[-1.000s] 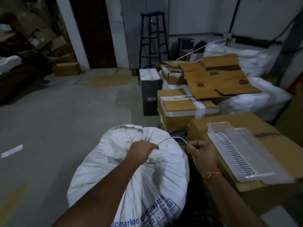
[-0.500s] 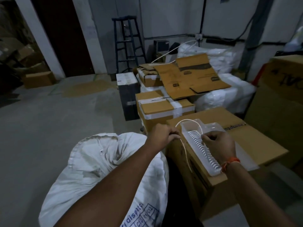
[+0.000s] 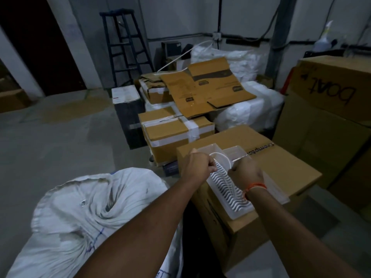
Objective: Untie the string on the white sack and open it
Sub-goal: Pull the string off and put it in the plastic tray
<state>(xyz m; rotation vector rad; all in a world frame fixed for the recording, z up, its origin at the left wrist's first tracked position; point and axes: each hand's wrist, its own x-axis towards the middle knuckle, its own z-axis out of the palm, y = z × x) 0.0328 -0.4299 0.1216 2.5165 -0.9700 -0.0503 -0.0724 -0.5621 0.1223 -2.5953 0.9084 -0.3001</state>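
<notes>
I see both fists closed on the string [image 3: 220, 157] — left hand [image 3: 197, 167], right hand [image 3: 244, 173] — looped over the clear tray [image 3: 236, 212] on a cardboard box [image 3: 281, 173]. White sack [image 3: 84, 213] lower left, off the string, mouth crumpled.

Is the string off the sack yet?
Off. Both hands hold the string over the tray; the sack neck is untied but still twisted.
</notes>
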